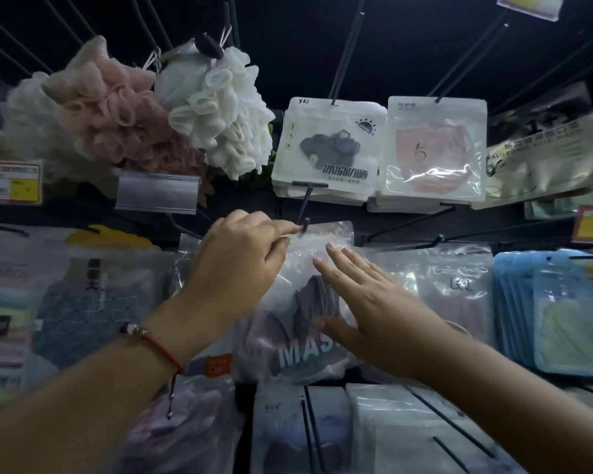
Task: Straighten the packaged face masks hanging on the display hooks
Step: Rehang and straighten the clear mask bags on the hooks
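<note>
Packaging of thin, glossy clear plastic is what is being handled here: a clear plastic pouch holding a dark grey face mask (308, 302), printed "MAS…" in pale letters, hangs at the centre of the display on a black wire display hook (303, 213), below the white pouch with a black mask (327, 148) and the clear pouch with a pink mask (433, 152).

The pouch's top edge is pinched at the hook's tip by the left hand (240, 261), fingers curled around the film near the hanging hole. The right hand (367, 302) is laid flat against the pouch's front, fingers straight and spread, nothing gripped.

The pouch is judged to be very light and limp, with a slippery surface that crinkles readily (the glare and wrinkles suggest soft film, not stiff card). The mask inside is soft and gives no shape to the pack. The best hold is judged to be the reinforced header strip around the hole, where tearing is least likely; the lower body is better smoothed with a flat palm than squeezed. Neighbouring clear pouches (442, 278) to the right could be dragged askew if the film slides against them.
</note>
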`<state>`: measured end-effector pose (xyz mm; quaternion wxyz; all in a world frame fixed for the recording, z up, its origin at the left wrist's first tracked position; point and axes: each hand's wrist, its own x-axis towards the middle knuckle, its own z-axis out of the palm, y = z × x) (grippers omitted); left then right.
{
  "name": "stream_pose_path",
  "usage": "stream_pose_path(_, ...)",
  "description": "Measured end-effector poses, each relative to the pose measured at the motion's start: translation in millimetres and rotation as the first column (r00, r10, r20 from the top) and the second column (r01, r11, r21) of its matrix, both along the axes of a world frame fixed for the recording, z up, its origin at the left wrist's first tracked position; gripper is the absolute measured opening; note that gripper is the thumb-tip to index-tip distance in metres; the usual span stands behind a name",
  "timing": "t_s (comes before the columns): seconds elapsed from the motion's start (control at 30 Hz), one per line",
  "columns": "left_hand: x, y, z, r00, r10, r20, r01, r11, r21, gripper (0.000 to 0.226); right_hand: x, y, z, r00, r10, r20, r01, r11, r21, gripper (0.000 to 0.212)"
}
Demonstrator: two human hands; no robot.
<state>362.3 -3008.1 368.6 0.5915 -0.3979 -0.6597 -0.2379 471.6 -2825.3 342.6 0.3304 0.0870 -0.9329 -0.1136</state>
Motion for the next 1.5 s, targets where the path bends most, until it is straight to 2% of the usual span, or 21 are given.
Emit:
stream_pose_path(0.2,1.7,3.5,-13.2,0.967,0.256,-0.004,-0.256,0.964,-0.072,0.038,6.5,13.0,-14.7,1.0,-0.003,0.018,0.004,0.998,-0.059,0.079)
stream_pose_path(0.33,15.8,12.6,-28.9,0.935,0.339,-0.104,-0.35,0.931,-0.106,0.037,22.7,27.0,-25.4,0.999,-0.002,0.051,0.009,0.99,-0.139,0.078)
stream_pose_path(0.4,25.6,20.0,-39.4,0.931,0.338,-0.136,-0.356,0.924,-0.14,0.036,31.8,37.4,-29.3,0.999,-0.022,0.04,0.028,0.987,-0.161,0.078)
stream_pose_path(0.57,51.1,52.2,-70.4,0.961,0.272,-0.04,-0.272,0.921,-0.279,0.041,55.1,66.3,-33.7,0.995,-0.102,0.009,0.102,0.981,-0.165,0.072)
stream_pose_path(0.63,54.8,70.8,-85.1,0.965,0.259,0.042,-0.233,0.919,-0.319,0.045,59.7,82.1,-40.0,0.996,-0.072,-0.059,0.057,0.971,-0.232,0.064)
stream_pose_path(0.7,57.6,88.9,-99.0,0.963,0.228,0.144,-0.173,0.932,-0.318,0.047,60.7,102.4,-50.1,0.981,-0.026,-0.19,-0.043,0.936,-0.35,0.053)
stream_pose_path(0.77,62.0,104.6,-109.8,0.943,0.202,0.265,-0.132,0.957,-0.26,0.047,56.4,122.4,-62.4,0.939,-0.022,-0.343,-0.154,0.864,-0.479,0.046)
stream_pose_path(0.83,59.6,116.1,-119.8,0.894,0.13,0.428,-0.063,0.984,-0.167,0.046,47.4,134.0,-74.1,0.906,-0.045,-0.421,-0.256,0.733,-0.63,0.05)
stream_pose_path(0.9,56.0,123.3,-129.2,0.86,0.007,0.509,0.006,1.0,-0.023,0.045,35.3,140.8,-84.2,0.918,-0.035,-0.395,-0.324,0.511,-0.796,0.061)
stream_pose_path(1.0,45.3,128.7,-137.0,0.747,-0.152,0.647,0.087,0.988,0.131,0.058,14.1,148.7,-92.6,0.955,0.102,-0.279,-0.286,0.058,-0.957,0.086)
stream_pose_path(1.07,38.8,129.5,-138.9,0.643,-0.222,0.733,0.143,0.975,0.17,0.071,5.3,154.0,-94.0,0.958,0.144,-0.249,-0.238,-0.093,-0.967,0.089)
stream_pose_path(1.13,35.8,129.5,-139.2,0.596,-0.259,0.761,0.179,0.966,0.188,0.079,0.3,155.9,-95.5,0.954,0.169,-0.248,-0.226,-0.143,-0.964,0.07)
stream_pose_path(1.23,37.1,129.9,-141.4,0.573,-0.256,0.779,0.175,0.966,0.188,0.083,-5.2,157.0,-98.5,0.938,0.219,-0.268,-0.249,-0.112,-0.962,0.036)
stream_pose_path(1.3,40.5,131.3,-142.6,0.59,-0.227,0.775,0.177,0.973,0.15,0.078,-5.4,157.1,-98.1,0.912,0.273,-0.306,-0.287,-0.11,-0.952,0.018)
stream_pose_path(1.37,43.7,132.4,-141.7,0.611,-0.185,0.769,0.156,0.981,0.113,0.073,-3.1,157.7,-95.6,0.899,0.293,-0.324,-0.299,-0.128,-0.946,0.015)
stream_pose_path(1.43,45.5,132.2,-140.4,0.585,-0.175,0.792,0.136,0.984,0.117,0.078,-0.1,159.2,-93.4,0.897,0.292,-0.331,-0.306,-0.129,-0.943,0.017)
stream_pose_path(1.5,44.2,130.7,-137.1,0.553,-0.27,0.788,0.182,0.962,0.202,0.09,3.8,161.9,-90.5,0.898,0.296,-0.327,-0.303,-0.124,-0.945,0.018)
